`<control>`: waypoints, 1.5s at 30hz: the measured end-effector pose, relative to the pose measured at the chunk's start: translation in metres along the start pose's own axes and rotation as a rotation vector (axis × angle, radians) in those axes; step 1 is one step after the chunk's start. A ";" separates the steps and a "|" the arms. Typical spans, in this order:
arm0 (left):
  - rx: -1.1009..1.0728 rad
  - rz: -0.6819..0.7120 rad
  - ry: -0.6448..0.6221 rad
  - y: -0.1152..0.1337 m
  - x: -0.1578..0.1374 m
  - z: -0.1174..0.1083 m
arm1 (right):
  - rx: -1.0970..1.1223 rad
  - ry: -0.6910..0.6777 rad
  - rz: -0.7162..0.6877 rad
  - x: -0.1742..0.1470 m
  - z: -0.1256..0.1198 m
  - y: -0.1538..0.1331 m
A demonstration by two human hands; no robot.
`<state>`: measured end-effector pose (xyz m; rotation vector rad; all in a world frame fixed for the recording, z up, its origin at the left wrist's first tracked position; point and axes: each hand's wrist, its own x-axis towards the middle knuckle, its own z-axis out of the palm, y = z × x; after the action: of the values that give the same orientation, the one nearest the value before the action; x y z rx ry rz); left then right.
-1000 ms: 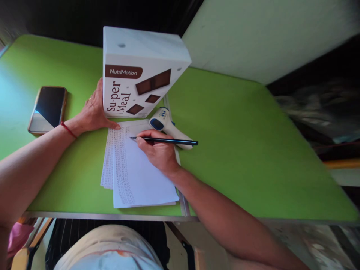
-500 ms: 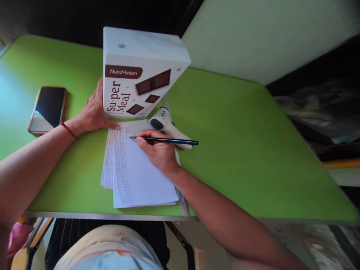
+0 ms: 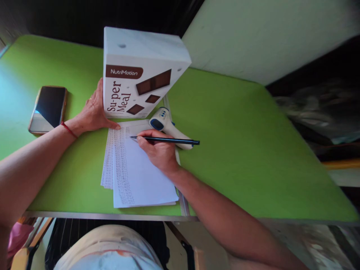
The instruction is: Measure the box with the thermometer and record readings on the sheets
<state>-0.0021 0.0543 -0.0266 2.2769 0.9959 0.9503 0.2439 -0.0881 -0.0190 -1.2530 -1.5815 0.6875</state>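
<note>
My right hand (image 3: 159, 152) grips a black pen (image 3: 171, 140), its tip at the upper part of a white sheet of paper (image 3: 149, 180). Columns of small handwriting run along the sheet's left side, too small to read. More written sheets (image 3: 107, 168) stick out beneath it on the left. My left hand (image 3: 97, 110) is spread, thumb on the papers' upper left corner and fingers along the left side of a white "Super Meal" box (image 3: 123, 84). Some of those fingertips are hidden by the box. A white and blue infrared thermometer (image 3: 176, 133) lies just beyond my right hand, partly covered by it.
The box stands upright behind the papers on a green table (image 3: 239, 150). A smartphone (image 3: 47, 108) lies left of my left hand. A pale wall (image 3: 253, 37) rises behind, and clear plastic wrapping (image 3: 315, 108) is heaped off to the right.
The pen has shifted very slightly to the right in my right hand. My left hand, the papers and the box look the same.
</note>
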 end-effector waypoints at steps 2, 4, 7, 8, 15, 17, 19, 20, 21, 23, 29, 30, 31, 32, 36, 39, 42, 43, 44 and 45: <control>-0.018 0.007 0.014 0.001 0.000 0.000 | -0.004 0.009 -0.021 0.000 -0.001 0.001; -0.029 0.019 0.020 0.002 0.000 0.000 | -0.034 0.025 -0.074 0.001 -0.004 0.001; -0.058 0.055 0.043 0.001 0.001 0.000 | -0.144 0.037 -0.258 0.004 -0.013 0.000; -0.071 0.066 0.055 0.001 0.001 0.000 | -0.200 0.033 -0.340 0.006 -0.017 0.000; -0.136 0.042 0.081 0.009 0.001 -0.004 | -0.717 -0.133 -0.618 0.010 -0.034 0.007; -0.145 -0.011 0.086 0.011 -0.002 -0.006 | -0.814 -0.224 -0.607 0.009 -0.033 0.008; -0.147 -0.087 0.100 0.013 -0.006 -0.008 | -0.863 -0.294 -0.586 0.008 -0.032 0.007; -0.149 -0.124 0.110 0.014 -0.007 -0.009 | -0.878 -0.303 -0.577 0.009 -0.033 0.007; -0.152 -0.156 0.123 0.015 -0.009 -0.010 | -0.892 -0.283 -0.564 0.010 -0.034 0.007; -0.162 -0.209 0.151 0.019 -0.010 -0.012 | -0.930 -0.163 -0.500 0.014 -0.040 0.008; -0.189 -0.359 0.154 0.035 -0.010 -0.019 | -1.050 0.020 -0.072 0.025 -0.065 0.022; -0.194 -0.360 0.146 0.036 -0.010 -0.019 | -1.043 -0.035 0.005 0.026 -0.067 0.025; -0.202 -0.353 0.139 0.037 -0.010 -0.020 | -1.018 -0.089 0.077 0.028 -0.069 0.027; -0.215 -0.345 0.136 0.037 -0.010 -0.020 | -0.977 -0.125 0.137 0.030 -0.070 0.028; -0.276 -0.328 0.146 0.036 -0.010 -0.021 | -0.666 0.022 0.192 0.037 -0.068 0.023; -0.247 -0.323 0.132 0.037 -0.009 -0.022 | -0.213 0.123 0.123 0.035 -0.053 0.005; -0.197 -0.327 0.120 0.039 -0.010 -0.023 | 0.251 -0.051 0.148 0.023 -0.029 -0.013; -0.179 -0.326 0.119 0.040 -0.010 -0.023 | 0.348 -0.109 0.172 0.019 -0.022 -0.017; -0.162 -0.322 0.118 0.040 -0.010 -0.024 | 0.407 -0.158 0.196 0.015 -0.015 -0.020; -0.146 -0.315 0.117 0.041 -0.011 -0.024 | 0.443 -0.194 0.219 0.012 -0.010 -0.021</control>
<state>-0.0075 0.0243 0.0109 1.8926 1.2476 0.9915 0.2450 -0.0843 0.0074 -1.0551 -1.3516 1.2556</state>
